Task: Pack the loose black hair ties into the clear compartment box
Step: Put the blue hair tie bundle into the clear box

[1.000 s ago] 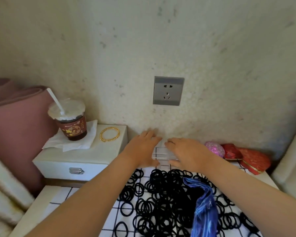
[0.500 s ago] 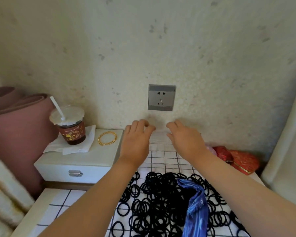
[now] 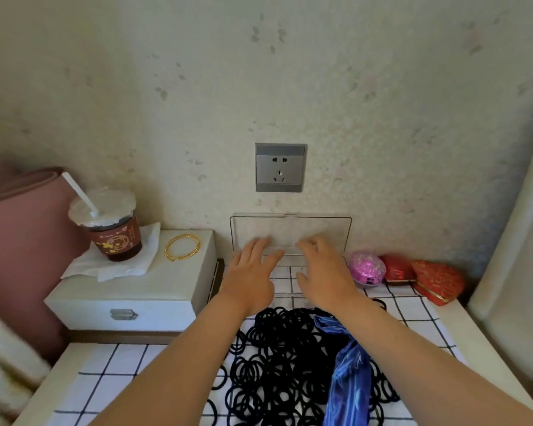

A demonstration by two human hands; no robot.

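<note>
Left hand (image 3: pixel 253 275) and right hand (image 3: pixel 323 272) are reaching with fingers spread and loose, holding nothing, over the open clear compartment box (image 3: pixel 285 287).

Lowest in the frame, the loose black hair ties (image 3: pixel 277 364) are lying in a heap on the checked cloth (image 3: pixel 120 379), with a blue fabric piece (image 3: pixel 348 379) draped over the heap's right side; the heap is sitting under both forearms, nearer the person than the box. At centre frame the hands are flanking the box's tray, about equally near the ties. Their fingertips are reaching the foot of the lid (image 3: pixel 290 229), which is standing upright against the wall; whether they are touching it cannot be told. With the box running long from left to right, the coming move is likely calling for either hand to draw back down-frame to the heap.
</note>
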